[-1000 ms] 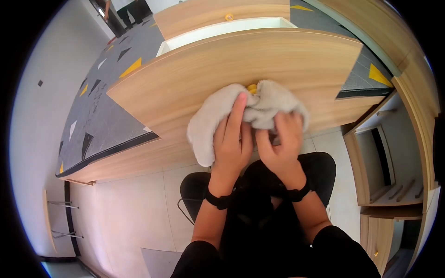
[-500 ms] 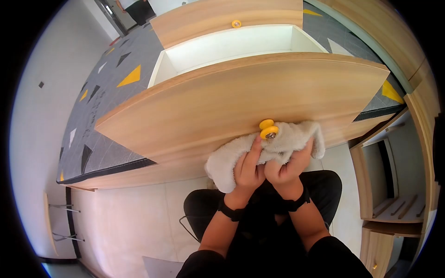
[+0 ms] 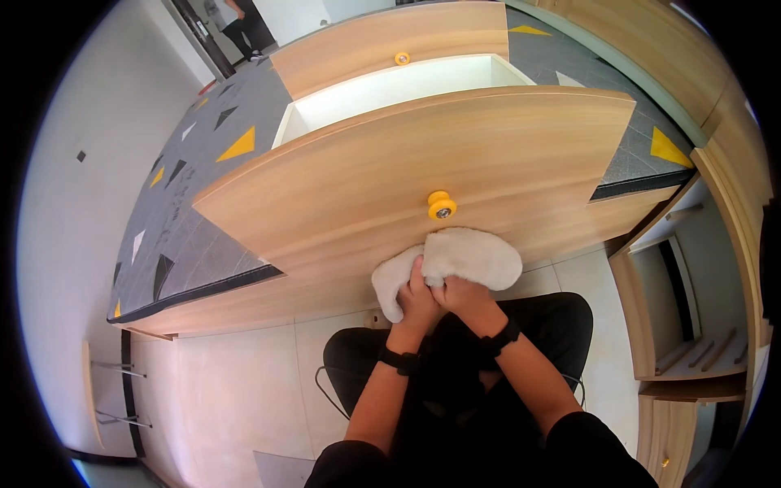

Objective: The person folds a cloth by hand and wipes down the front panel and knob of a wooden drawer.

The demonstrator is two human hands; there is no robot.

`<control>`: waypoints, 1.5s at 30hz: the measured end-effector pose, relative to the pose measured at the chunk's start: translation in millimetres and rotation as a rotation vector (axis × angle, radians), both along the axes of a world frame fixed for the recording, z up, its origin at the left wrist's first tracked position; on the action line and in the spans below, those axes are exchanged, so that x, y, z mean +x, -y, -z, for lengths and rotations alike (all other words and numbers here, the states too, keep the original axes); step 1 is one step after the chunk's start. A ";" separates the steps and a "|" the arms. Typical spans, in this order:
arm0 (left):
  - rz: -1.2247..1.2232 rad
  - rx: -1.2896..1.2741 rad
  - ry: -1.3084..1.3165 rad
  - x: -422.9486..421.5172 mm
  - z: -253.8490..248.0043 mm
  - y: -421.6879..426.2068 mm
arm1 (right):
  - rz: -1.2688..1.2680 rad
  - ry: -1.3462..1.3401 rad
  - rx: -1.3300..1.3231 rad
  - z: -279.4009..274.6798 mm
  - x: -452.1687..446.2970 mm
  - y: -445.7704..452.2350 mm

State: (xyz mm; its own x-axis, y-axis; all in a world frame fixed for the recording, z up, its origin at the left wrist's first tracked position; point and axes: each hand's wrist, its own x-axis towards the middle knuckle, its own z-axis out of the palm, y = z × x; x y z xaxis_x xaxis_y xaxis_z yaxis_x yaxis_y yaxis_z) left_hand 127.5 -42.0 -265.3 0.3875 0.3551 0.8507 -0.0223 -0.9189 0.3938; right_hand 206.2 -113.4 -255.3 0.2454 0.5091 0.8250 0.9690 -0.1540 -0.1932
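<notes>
A fluffy white cloth (image 3: 476,255) is bunched in both my hands, just below the yellow round knob (image 3: 441,203). My left hand (image 3: 418,302) is closed on the cloth's left part, its thumb side against the fabric. Beside it, my right hand (image 3: 467,298) grips the cloth too; its fingertips are hidden under the fabric. Above the cloth stands the wood-grain front panel (image 3: 342,187) that carries the knob. The knob shows bare above the cloth, apart from both hands. Whether the cloth touches the panel, I cannot tell.
Behind the panel is a white drawer box (image 3: 407,85), with a second wood panel (image 3: 350,57) and yellow knob (image 3: 402,58) beyond. A grey patterned surface (image 3: 203,195) extends both sides. Wooden shelving (image 3: 647,317) stands right. A person (image 3: 232,23) is at the far left.
Both hands and the cloth have come away from the knob, down and slightly left. The cloth is now folded over the right fingers. The view has shifted a little; the distant person shows more.
</notes>
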 end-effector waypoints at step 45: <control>-0.025 0.305 -0.068 -42.2 -58.1 29.0 | -0.019 -0.155 -0.012 -73.3 -11.1 73.9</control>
State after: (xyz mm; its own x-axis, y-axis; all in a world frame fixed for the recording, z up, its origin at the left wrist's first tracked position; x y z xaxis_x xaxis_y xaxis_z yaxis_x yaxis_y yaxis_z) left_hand 85.2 -71.0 -207.2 0.4415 0.0979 0.8919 0.0184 -0.9948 0.1000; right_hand 195.1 -187.4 -182.0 0.3594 0.5248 0.7716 0.9305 -0.1387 -0.3391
